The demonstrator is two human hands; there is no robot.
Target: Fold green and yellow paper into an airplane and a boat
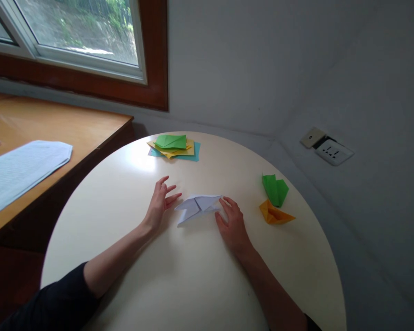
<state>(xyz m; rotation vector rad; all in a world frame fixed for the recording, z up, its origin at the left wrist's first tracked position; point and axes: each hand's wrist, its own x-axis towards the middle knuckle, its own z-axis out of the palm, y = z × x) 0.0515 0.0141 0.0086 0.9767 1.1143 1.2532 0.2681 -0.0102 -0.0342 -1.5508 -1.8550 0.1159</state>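
Observation:
On the round white table lies a folded white paper piece (pixel 199 206), an origami shape with pointed ends on both sides. My left hand (pixel 158 202) is just left of it, fingers spread and holding nothing; whether a fingertip touches the paper's left point I cannot tell. At the right end of the paper, my right hand (pixel 232 220) rests with its fingers bent and apart. Its fingertips are at the paper's right tip, possibly touching it, but without a visible grip.
A stack of coloured papers (pixel 196 153) with a green folded sheet (pixel 170 141) on top lies at the far edge of the table (pixel 200 285). To the right are a green heart-shaped fold (pixel 275 189) and an orange paper boat (pixel 276 214). A wooden desk (pixel 72 122) stands left.

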